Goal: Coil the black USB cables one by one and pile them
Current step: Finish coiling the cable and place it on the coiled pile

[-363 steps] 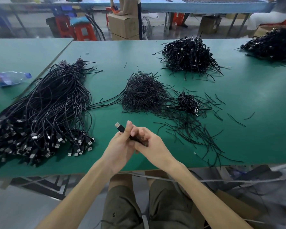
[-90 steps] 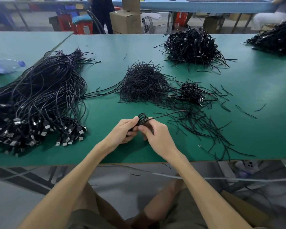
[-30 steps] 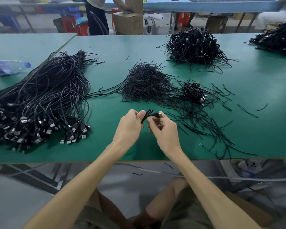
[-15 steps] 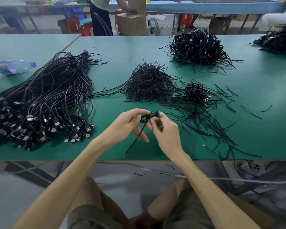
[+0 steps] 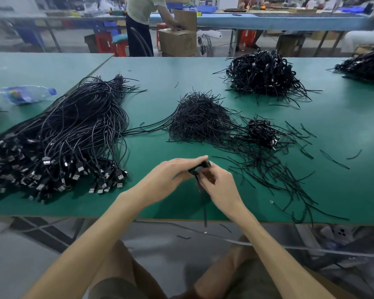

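The left hand [image 5: 171, 178] pinches the small coiled cable [image 5: 195, 171] so its loops can't spring open; the right hand [image 5: 221, 186] grips its tail, which dangles below, likely for the binding wrap. The finished coils [image 5: 261, 131] sit beyond the right hand.

One wide-angle camera worn on my head looks forward and down across the green table [image 5: 343, 130]. My left hand [image 5: 166, 180] and right hand [image 5: 222, 188] sit close below the lens, forearms filling the bottom edge; a far workbench [image 5: 279, 20] curves along the top of the view.
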Demonstrator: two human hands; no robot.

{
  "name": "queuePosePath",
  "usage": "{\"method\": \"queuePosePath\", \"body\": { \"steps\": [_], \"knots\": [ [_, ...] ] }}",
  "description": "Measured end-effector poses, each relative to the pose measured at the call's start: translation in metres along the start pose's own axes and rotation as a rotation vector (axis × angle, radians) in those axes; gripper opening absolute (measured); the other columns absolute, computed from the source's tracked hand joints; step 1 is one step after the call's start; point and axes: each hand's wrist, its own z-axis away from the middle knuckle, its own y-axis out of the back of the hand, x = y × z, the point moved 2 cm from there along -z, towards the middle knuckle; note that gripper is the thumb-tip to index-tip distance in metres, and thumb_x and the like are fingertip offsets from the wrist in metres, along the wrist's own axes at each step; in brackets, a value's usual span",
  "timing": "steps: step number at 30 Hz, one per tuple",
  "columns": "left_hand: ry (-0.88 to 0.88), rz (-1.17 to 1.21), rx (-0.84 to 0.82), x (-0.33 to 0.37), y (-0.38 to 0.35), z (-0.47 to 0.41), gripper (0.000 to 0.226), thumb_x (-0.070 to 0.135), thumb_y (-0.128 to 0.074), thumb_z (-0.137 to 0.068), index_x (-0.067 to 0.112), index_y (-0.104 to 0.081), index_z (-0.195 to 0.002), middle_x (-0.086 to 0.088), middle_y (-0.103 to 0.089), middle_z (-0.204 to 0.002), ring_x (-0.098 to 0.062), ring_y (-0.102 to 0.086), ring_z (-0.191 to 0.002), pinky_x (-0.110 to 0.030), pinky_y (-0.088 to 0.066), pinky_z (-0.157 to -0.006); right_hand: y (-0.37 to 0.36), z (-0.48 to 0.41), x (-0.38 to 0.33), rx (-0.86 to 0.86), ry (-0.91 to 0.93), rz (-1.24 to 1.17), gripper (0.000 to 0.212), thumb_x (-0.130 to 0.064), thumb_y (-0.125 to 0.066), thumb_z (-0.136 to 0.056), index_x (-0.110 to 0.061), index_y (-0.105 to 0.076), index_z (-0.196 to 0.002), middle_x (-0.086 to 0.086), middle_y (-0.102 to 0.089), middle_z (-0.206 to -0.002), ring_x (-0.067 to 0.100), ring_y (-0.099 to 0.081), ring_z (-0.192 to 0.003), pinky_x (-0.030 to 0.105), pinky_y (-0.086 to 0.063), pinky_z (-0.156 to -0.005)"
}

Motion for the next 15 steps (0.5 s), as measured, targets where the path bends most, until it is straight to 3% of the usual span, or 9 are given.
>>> {"method": "queuePosePath", "body": {
  "steps": [3, 6, 10, 13, 15],
  "knots": [
    [0.083, -0.097, 0.053, 0.004, -0.004, -0.001, 0.05, 0.033, -0.052, -0.104, 0.041, -0.04, -0.152, 0.019, -0.066, -0.107, 0.003, -0.056, -0.096, -0.032, -0.048, -0.086, 0.003, 0.001, 0.0, -0.041, -0.046, -0.101, 0.018, -0.012, -0.062, -0.098, -0.019, -0.063, -0.081, 0.004, -0.068, -0.07, 0.019, -0.062, -0.06, 0.026, -0.049, -0.061],
    [0.166, -0.15, 0.137, 0.01, -0.011, -0.004, 0.04, 0.048, -0.049, -0.102, 0.044, -0.046, -0.142, 0.014, -0.056, -0.07, 0.0, -0.054, -0.07, -0.031, -0.044, -0.064, 0.005, 0.001, -0.001, -0.048, -0.052, -0.125, 0.022, -0.015, -0.061, -0.1, -0.013, -0.061, -0.078, 0.009, -0.068, -0.069, 0.028, -0.062, -0.062, 0.034, -0.05, -0.063],
    [0.394, 0.03, 0.208, 0.016, -0.012, -0.015, 0.033, 0.055, -0.055, -0.097, 0.026, -0.07, -0.096, 0.005, -0.065, -0.06, -0.012, -0.059, -0.049, -0.035, -0.054, -0.057, 0.007, 0.001, 0.0, -0.014, -0.039, -0.148, 0.021, -0.02, -0.064, -0.1, -0.009, -0.062, -0.082, 0.011, -0.067, -0.069, 0.033, -0.061, -0.064, 0.045, -0.05, -0.065],
    [0.534, -0.023, 0.15, 0.015, -0.014, -0.019, 0.057, 0.061, -0.045, -0.098, 0.021, -0.06, -0.061, 0.002, -0.064, -0.046, -0.014, -0.056, -0.036, -0.029, -0.051, -0.052, 0.007, 0.002, -0.002, 0.031, -0.006, -0.121, 0.022, -0.022, -0.066, -0.099, -0.008, -0.061, -0.081, 0.01, -0.066, -0.067, 0.033, -0.059, -0.065, 0.046, -0.05, -0.066],
    [0.592, -0.037, 0.107, 0.011, -0.014, -0.02, 0.063, 0.059, -0.042, -0.099, 0.016, -0.055, -0.055, 0.0, -0.06, -0.04, -0.016, -0.053, -0.033, -0.026, -0.05, -0.051, 0.006, 0.003, -0.003, 0.038, 0.017, -0.082, 0.022, -0.019, -0.066, -0.099, -0.008, -0.059, -0.08, 0.011, -0.063, -0.066, 0.033, -0.056, -0.064, 0.044, -0.048, -0.064]
  ]
}}
